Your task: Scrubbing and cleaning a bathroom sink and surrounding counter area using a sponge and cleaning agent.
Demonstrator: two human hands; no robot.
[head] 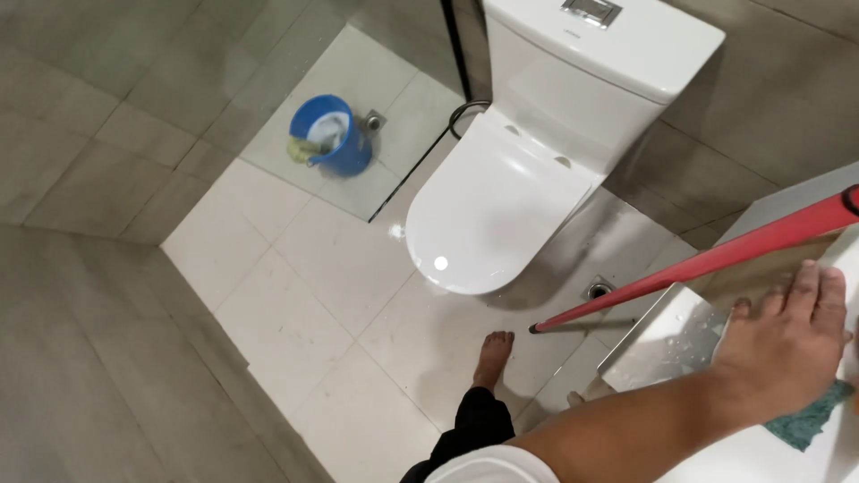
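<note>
Right hand [787, 335] nearest, fingers spread flat, pressing a teal cloth [819, 416] onto the white counter [743, 456]. Just left of it, a shiny metal holder [662, 344]; above, a red pole [698, 264] leaning. Farther left, white toilet [501, 210], blue bucket [331, 134]. Left hand out of sight.

White toilet [501, 206], blue bucket [333, 136], red handle [698, 264], teal cloth [812, 419].

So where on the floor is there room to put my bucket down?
The white floor tiles left of the toilet, below the blue bucket, are free. Near the bare foot and red pole it is crowded.
</note>
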